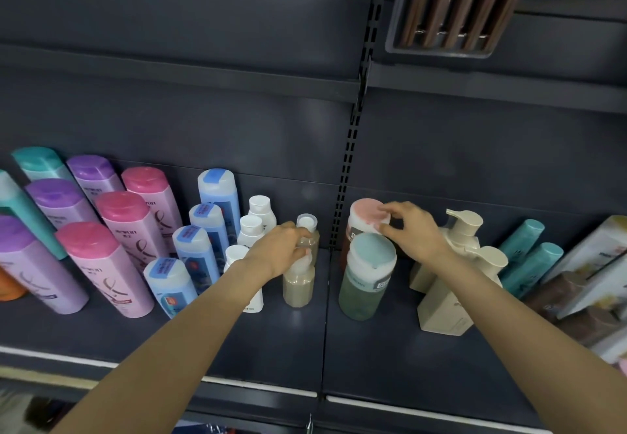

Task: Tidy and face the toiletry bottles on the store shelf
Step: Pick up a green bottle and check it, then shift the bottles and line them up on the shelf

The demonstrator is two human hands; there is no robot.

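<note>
— Left hand [276, 250] first: what is it on?

— Its fingers curl round the middle beige bottle [310, 241] in a short file of three clear, round bottles with white caps; the front beige bottle [298, 286] stands just before the hand, and the grainy tan fill shows through the plastic.

— And the right hand [409, 230]?

— Thumb and fingertips pinch the rim of the pink lid [368, 214], a wide, flat, matte disc on a brownish jar. Just in front stands a green jar [368, 280] with a pale blue lid, touching or nearly touching it.

— What flanks them?

— Left of the beige file, white bottles [258, 216] in a row, then blue bottles [203, 240], then glossy pink bottles [125, 247] and purple bottles [27, 264] with faceted caps. Right of the jars, two cream pump bottles [444, 301], angular and matte, then teal bottles [529, 264].

— Room to move?

— The dark shelf [390, 359] lies bare from the front bottles to its pale front edge. A perforated upright [349, 148] divides the bays behind, with a bare gap between the beige file and the jars.
</note>
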